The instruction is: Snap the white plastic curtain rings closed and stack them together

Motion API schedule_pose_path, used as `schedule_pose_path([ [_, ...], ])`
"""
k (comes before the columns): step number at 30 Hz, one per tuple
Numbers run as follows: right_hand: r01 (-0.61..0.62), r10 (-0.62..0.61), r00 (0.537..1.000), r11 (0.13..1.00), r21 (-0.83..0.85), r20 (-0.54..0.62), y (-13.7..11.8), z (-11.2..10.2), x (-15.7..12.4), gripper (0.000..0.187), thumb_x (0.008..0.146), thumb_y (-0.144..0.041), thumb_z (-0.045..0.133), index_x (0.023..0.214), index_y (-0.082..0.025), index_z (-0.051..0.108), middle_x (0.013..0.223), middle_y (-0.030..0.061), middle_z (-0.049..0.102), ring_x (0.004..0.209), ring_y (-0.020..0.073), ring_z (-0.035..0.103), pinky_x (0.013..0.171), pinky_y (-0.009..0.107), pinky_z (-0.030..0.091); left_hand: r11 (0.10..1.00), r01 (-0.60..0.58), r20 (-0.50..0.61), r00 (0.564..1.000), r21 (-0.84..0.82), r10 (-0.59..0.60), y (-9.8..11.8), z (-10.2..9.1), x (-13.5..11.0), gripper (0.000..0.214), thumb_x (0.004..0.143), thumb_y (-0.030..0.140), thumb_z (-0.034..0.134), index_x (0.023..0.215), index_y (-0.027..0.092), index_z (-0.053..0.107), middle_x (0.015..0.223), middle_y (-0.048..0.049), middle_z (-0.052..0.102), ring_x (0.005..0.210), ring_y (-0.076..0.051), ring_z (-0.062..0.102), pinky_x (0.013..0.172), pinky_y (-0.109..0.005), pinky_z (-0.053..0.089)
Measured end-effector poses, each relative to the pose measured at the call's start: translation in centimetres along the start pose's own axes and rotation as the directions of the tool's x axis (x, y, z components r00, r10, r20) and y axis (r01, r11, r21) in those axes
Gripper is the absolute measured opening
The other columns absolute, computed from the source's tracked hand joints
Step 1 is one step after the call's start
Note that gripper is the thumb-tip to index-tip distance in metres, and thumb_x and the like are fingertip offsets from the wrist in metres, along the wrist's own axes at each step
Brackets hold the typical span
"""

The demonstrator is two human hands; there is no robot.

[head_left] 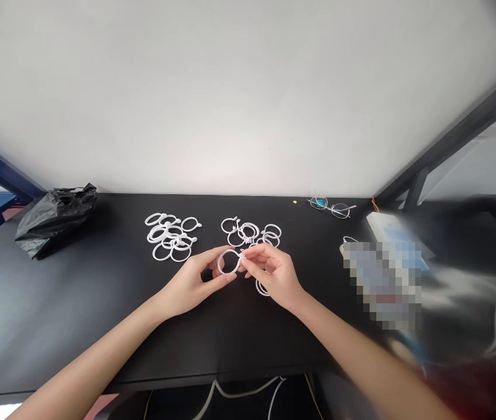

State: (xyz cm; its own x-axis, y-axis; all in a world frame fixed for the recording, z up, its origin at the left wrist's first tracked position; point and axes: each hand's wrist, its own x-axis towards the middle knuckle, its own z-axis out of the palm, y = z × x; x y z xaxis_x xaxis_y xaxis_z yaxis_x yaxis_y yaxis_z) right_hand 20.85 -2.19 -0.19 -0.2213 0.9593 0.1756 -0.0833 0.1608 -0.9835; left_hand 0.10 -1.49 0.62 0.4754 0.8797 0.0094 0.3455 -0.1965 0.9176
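Between my hands, above the black table, is a white ring with a small tab on its right side. My left hand grips the ring's left edge, thumb below and fingers above. The thumb and fingers of my right hand pinch the tab, which they partly cover. A loose pile of white rings lies to the left, beyond my left hand. Another group of white rings lies just beyond my hands, and a few more rings show partly under my right hand.
The black table meets a pale wall. A crumpled black plastic bag sits at the far left. Eyeglasses lie at the back right, near a blurred white and blue box and a pixelated item. Cables hang below the front edge.
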Motion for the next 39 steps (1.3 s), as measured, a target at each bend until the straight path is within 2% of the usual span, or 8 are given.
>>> schedule_pose_path([
  [3, 0.01, -0.01, 1.0, 1.0, -0.022, -0.003, 0.08, -0.08, 0.03, 0.011, 0.084, -0.028, 0.073, 0.09, -0.02, 0.068, 0.081, 0.0014, 0.07, 0.073, 0.0155, 0.072, 0.061, 0.026, 0.06, 1.0, -0.001, -0.02, 1.0, -0.024, 0.0, 0.01, -0.01, 0.03, 0.045, 0.089, 0.041, 0.064, 0.129, 0.021, 0.056, 0.081, 0.0028, 0.051, 0.075, -0.014, 0.057, 0.075, -0.031, 0.051],
  [9, 0.018, -0.02, 1.0, 0.999, -0.051, -0.022, 0.01, -0.11, 0.08, 0.011, 0.084, -0.028, 0.073, 0.087, -0.019, 0.066, 0.077, -0.0002, 0.069, 0.068, 0.0139, 0.072, 0.06, 0.024, 0.058, 0.997, -0.071, -0.083, 0.994, -0.036, 0.068, -0.23, 0.01, 0.19, 0.033, 0.089, 0.037, 0.065, 0.117, 0.021, 0.061, 0.1, -0.0033, 0.064, 0.093, -0.019, 0.063, 0.086, -0.033, 0.051],
  [14, 0.017, -0.019, 0.999, 0.999, -0.047, -0.032, 0.04, -0.19, 0.05, 0.011, 0.085, -0.028, 0.073, 0.087, -0.02, 0.067, 0.078, 0.0002, 0.07, 0.068, 0.0138, 0.072, 0.059, 0.023, 0.058, 0.994, -0.105, -0.157, 0.982, 0.009, 0.105, -0.42, -0.1, 0.15, 0.027, 0.089, 0.036, 0.066, 0.111, 0.021, 0.064, 0.096, -0.0018, 0.062, 0.092, -0.017, 0.061, 0.085, -0.031, 0.051],
  [19, 0.012, -0.012, 1.0, 0.999, -0.047, -0.007, 0.15, -0.46, -0.04, 0.011, 0.088, -0.03, 0.069, 0.095, -0.021, 0.071, 0.084, 0.0023, 0.074, 0.072, 0.0142, 0.073, 0.059, 0.023, 0.058, 0.991, -0.133, -0.139, 0.981, 0.029, 0.136, -0.42, -0.38, 0.09, 0.023, 0.092, 0.035, 0.062, 0.111, 0.023, 0.064, 0.096, -0.0008, 0.062, 0.088, -0.015, 0.06, 0.083, -0.028, 0.05],
  [29, 0.034, -0.037, 0.998, 0.998, -0.048, -0.046, 0.15, -0.34, 0.02, 0.01, 0.083, -0.029, 0.074, 0.088, -0.021, 0.076, 0.079, 0.0022, 0.074, 0.068, 0.0154, 0.073, 0.055, 0.023, 0.059, 0.987, -0.159, -0.142, 0.977, 0.007, 0.159, -0.5, -0.53, 0.13, 0.025, 0.092, 0.035, 0.063, 0.113, 0.022, 0.063, 0.099, -0.003, 0.061, 0.095, -0.018, 0.06, 0.085, -0.031, 0.05],
  [39, 0.095, -0.098, 0.995, 0.99, -0.106, -0.023, -0.05, -0.5, -0.01, 0.014, 0.087, -0.031, 0.069, 0.092, -0.02, 0.077, 0.081, 0.0046, 0.078, 0.069, 0.0194, 0.076, 0.058, 0.029, 0.064, 0.988, -0.154, -0.152, 0.976, 0.024, 0.156, -0.34, -0.58, 0.13, 0.026, 0.091, 0.036, 0.064, 0.113, 0.022, 0.064, 0.099, -0.0042, 0.063, 0.095, -0.019, 0.06, 0.085, -0.032, 0.049],
])
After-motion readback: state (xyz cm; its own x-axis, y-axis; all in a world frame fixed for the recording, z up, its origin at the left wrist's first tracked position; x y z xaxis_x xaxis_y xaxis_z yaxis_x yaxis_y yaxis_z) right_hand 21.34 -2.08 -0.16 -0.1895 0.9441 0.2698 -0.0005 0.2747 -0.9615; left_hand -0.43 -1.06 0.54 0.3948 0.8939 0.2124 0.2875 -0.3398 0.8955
